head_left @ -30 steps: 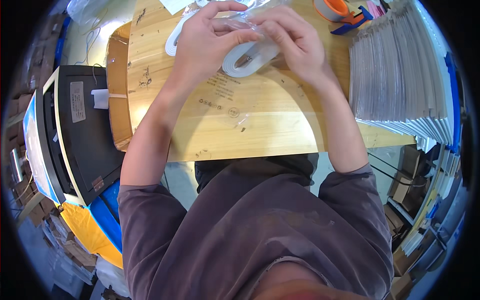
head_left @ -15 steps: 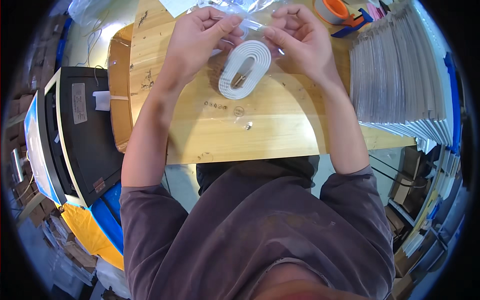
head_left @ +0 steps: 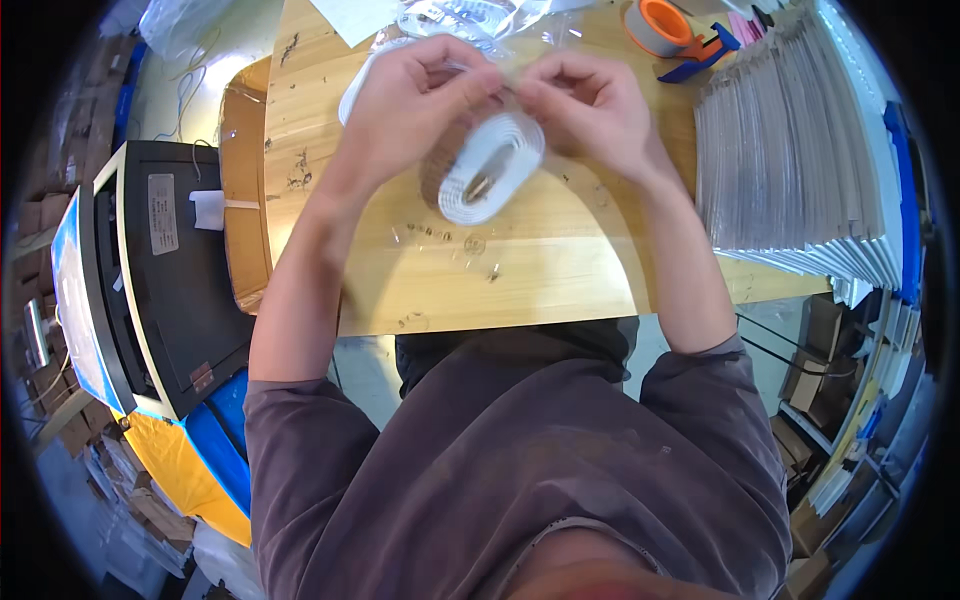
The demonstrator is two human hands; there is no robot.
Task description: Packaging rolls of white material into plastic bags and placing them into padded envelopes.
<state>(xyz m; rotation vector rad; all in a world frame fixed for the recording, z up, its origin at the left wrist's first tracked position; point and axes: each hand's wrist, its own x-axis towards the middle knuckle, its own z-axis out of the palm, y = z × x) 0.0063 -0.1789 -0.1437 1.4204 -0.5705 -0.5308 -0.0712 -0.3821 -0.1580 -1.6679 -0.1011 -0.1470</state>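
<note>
Left hand (head_left: 412,115) has its grip pinched on clear film (head_left: 445,236) bearing tiny unreadable print; white flat coil (head_left: 465,168) lies nearer the surface's (head_left: 545,275) front edge than before; right hand (head_left: 595,105) pinches too, closer to the left.

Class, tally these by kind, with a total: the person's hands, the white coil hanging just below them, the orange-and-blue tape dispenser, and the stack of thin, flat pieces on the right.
Hands: 2 (left hand, right hand)
White coil: 1
Tape dispenser: 1
Stack of thin, flat pieces: 1
Total: 5
</note>
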